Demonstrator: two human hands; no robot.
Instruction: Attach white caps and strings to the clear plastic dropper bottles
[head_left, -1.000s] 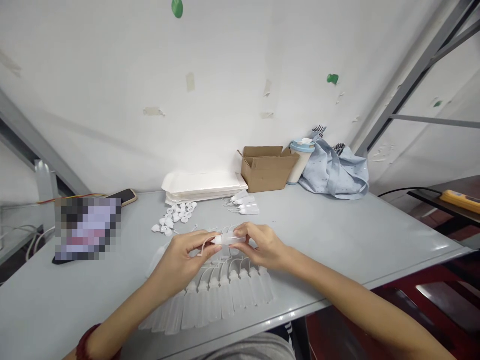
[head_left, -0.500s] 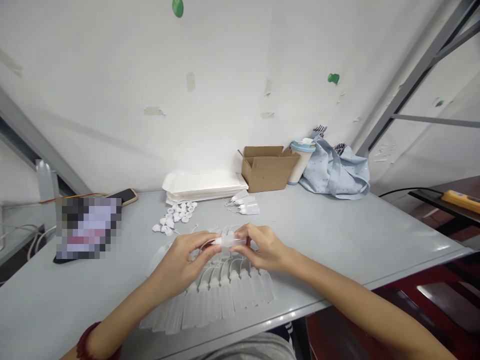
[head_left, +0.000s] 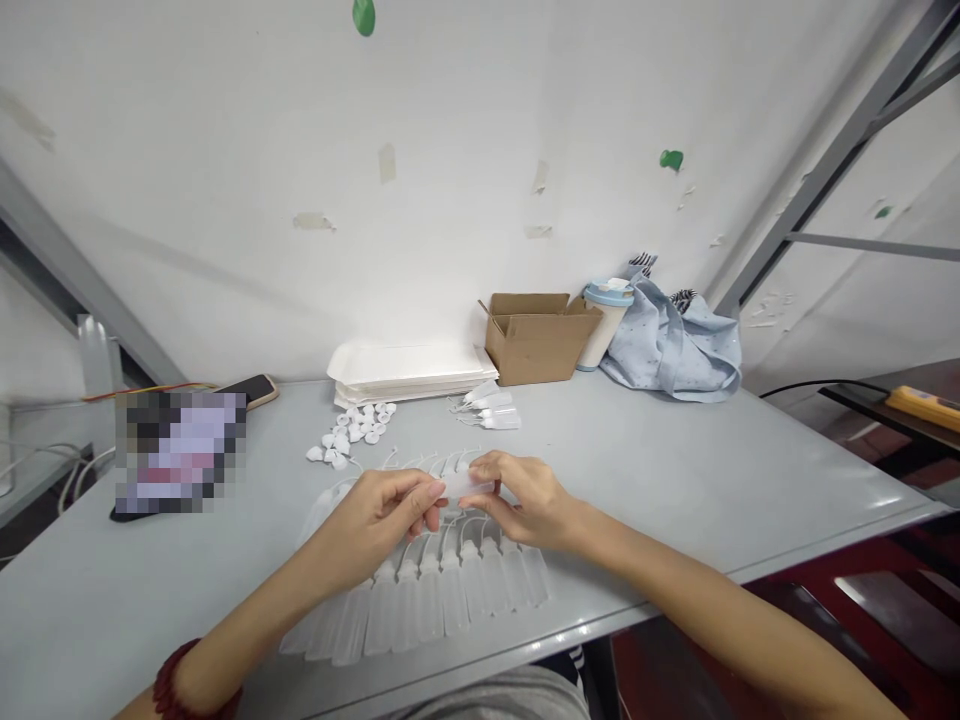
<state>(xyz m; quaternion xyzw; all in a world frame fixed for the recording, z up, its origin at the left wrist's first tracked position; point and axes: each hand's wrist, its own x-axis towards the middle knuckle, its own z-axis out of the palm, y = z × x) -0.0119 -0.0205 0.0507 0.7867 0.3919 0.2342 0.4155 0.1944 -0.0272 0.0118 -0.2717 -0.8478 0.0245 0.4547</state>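
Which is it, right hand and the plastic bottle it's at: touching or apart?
Touching: the head view shows the right hand pinching the translucent plastic bottle between thumb and fingers.

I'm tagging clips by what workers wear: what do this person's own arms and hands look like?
The left hand and right hand are ungloved. A dark red, ruffled band circles the left forearm; the right forearm shows no band or sleeve.
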